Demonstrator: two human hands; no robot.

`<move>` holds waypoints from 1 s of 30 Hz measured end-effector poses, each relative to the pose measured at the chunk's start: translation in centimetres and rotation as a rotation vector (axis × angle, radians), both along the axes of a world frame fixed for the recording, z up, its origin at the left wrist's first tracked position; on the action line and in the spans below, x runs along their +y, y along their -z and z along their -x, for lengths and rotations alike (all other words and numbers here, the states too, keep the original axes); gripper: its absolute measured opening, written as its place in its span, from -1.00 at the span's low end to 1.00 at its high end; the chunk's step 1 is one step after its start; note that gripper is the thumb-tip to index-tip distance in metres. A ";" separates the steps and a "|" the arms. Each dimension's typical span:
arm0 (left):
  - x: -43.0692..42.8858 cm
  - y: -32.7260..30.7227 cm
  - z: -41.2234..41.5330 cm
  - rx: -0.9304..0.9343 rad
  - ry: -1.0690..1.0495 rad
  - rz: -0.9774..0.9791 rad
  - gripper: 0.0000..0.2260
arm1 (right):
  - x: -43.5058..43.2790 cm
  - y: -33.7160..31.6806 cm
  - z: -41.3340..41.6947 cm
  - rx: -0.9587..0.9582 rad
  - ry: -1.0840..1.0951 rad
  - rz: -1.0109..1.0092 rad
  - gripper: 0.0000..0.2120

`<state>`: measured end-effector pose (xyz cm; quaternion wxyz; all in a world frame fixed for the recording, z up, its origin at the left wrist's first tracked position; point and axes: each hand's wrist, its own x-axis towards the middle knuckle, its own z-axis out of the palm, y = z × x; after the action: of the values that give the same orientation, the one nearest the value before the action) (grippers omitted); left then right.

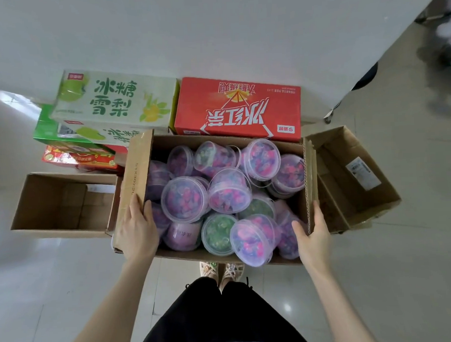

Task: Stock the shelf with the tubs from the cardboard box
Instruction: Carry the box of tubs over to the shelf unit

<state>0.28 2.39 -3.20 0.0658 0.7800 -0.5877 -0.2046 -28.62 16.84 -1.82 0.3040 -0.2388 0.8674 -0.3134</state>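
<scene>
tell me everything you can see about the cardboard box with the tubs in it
The box is plain brown corrugated cardboard, open on top, flaps folded outward at both ends. It is piled with clear lidded tubs, mostly pink-purple inside, a few green. The left hand grips its left wall, the right hand its right wall. The person's feet show below its near edge. Drink cartons lie behind it.

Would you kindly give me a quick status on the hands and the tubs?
Left hand and right hand grip the open brown cardboard box by its sides. Clear round plastic tubs all inside. No shelf in view.
</scene>
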 end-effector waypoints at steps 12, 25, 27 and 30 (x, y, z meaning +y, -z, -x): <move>-1.0 -2.9 -3.8 -0.037 0.097 0.098 -0.70 | 0.3 -0.8 -1.1 0.195 0.204 0.035 -0.62; 4.2 -6.0 -12.2 0.039 -0.042 0.264 -0.76 | 1.8 -5.2 -3.2 0.224 0.113 0.164 -0.67; 6.3 -6.1 -13.5 0.035 -0.105 0.247 -0.75 | 1.9 -5.6 -3.7 0.196 0.051 0.184 -0.67; 10.3 -6.6 -15.3 -0.009 -0.200 0.257 -0.74 | 2.1 -6.2 -4.4 0.181 -0.085 0.202 -0.67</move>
<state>15.58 12.72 3.44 0.1827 0.8205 -0.5289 -0.1167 -24.26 18.90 4.39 0.2121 -0.3320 0.8444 -0.3631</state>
